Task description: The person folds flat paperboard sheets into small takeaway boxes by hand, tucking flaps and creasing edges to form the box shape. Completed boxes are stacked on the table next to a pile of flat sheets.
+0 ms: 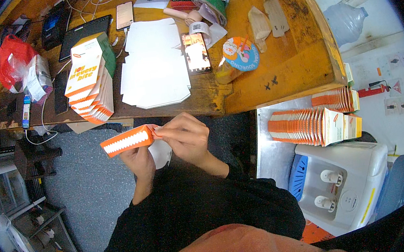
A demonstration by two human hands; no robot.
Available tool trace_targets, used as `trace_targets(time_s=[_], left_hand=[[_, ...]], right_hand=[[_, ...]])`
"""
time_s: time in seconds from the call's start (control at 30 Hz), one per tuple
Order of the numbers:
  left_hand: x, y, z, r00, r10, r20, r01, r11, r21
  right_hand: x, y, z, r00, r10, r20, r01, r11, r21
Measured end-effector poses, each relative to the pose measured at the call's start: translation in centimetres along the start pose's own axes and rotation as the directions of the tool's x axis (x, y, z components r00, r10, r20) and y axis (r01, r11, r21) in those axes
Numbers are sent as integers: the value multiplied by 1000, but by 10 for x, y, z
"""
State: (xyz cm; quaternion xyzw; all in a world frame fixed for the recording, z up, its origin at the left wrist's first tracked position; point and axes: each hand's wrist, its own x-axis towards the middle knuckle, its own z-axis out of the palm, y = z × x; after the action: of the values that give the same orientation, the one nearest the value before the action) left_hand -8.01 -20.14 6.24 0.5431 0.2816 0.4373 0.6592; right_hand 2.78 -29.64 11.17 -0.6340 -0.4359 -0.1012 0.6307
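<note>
An orange and white paper box [128, 141] is held sideways below the edge of the wooden table [298, 63]. My left hand [138, 160] grips it from underneath. My right hand [187, 136] pinches the box's right end, where a flap is folded. A stack of flat white box blanks [154, 77] lies on the table just above my hands. To the left of the blanks stands a leaning pile of folded orange and white boxes [89, 81].
A phone [196, 52] lies beside the blanks, a tape roll [198, 28] behind it. A row of folded boxes [309, 125] sits on a metal surface at right, above a white water dispenser [348, 180]. A red bag [11, 59], tablet [83, 33] and cables crowd the table's left.
</note>
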Motion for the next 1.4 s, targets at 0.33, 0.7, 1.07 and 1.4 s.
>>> trace_targets(time_s=[0.33,0.7,1.07,1.4], left_hand=[[2,-1,6,999,-2,-35,5,998,59],[0,-7,6,999,24,-34,-20,994,108],[5,8,-21,987,77,139,-10,903,-430],[9,38,15,980,-196,44,200,924,-327]], right_hand=[[-2,-1,-1,994,61,89,-63,998,19],[-2,-8,2,992,101,74,-110,987,121],[29,125,-16,852,509,-122,-486,683,-545],[27,66,5,887,293,357,-364,919,150]])
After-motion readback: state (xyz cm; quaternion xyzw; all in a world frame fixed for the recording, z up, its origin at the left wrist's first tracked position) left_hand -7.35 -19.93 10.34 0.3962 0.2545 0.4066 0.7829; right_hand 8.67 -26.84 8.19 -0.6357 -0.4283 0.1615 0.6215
